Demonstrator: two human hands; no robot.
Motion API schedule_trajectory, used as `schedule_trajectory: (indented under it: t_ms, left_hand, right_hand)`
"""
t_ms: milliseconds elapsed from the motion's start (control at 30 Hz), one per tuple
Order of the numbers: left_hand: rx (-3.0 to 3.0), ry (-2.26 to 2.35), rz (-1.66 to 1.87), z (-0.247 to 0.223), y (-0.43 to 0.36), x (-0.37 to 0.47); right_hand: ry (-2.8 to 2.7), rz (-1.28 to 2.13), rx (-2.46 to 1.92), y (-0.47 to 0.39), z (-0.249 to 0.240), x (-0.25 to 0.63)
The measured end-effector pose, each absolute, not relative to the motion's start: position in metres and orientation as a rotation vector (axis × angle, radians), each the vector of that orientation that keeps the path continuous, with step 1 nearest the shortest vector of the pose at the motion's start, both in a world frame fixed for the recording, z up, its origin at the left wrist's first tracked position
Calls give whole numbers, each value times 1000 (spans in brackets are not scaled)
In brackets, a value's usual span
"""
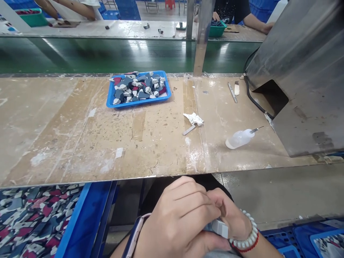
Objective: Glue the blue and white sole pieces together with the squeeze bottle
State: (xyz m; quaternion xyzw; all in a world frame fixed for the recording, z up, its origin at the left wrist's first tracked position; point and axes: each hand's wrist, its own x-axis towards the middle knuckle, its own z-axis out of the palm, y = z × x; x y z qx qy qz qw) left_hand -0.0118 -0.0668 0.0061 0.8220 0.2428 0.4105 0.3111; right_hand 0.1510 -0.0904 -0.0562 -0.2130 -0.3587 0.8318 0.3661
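Note:
Close to my body, below the table's front edge, my left hand (178, 215) and my right hand (228, 211) are pressed together with bent fingers. Between them they grip a small blue-grey piece with a light grey block end (220, 228); most of it is hidden by my fingers. The left hand covers much of the right one's fingers. A blue tray (138, 104) at the table's back holds many similar small pieces (143, 95) in dark blue, light grey and maroon. On the right, a squeeze bottle (240, 139) with a thin metal tip lies on its side.
A crumpled white tissue (194, 118) lies beside a small grey strip (189, 130). Further right is a slim knife (232, 92). A metal housing (303, 86) stands at the right. A blue bin (72, 222) of pieces sits lower left. People work across the green conveyor (107, 53).

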Motion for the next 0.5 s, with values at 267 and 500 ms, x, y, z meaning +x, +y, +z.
schedule_trajectory:
  t_ms: [267,500]
  left_hand:
    - [2158,623,1044,6,-66,-14]
    - [2140,579,1053,4,-64,-16]
  right_hand:
    - [-925,2124,-613,-95,-62,150]
    - [-973,2126,-735,-95,-61,152]
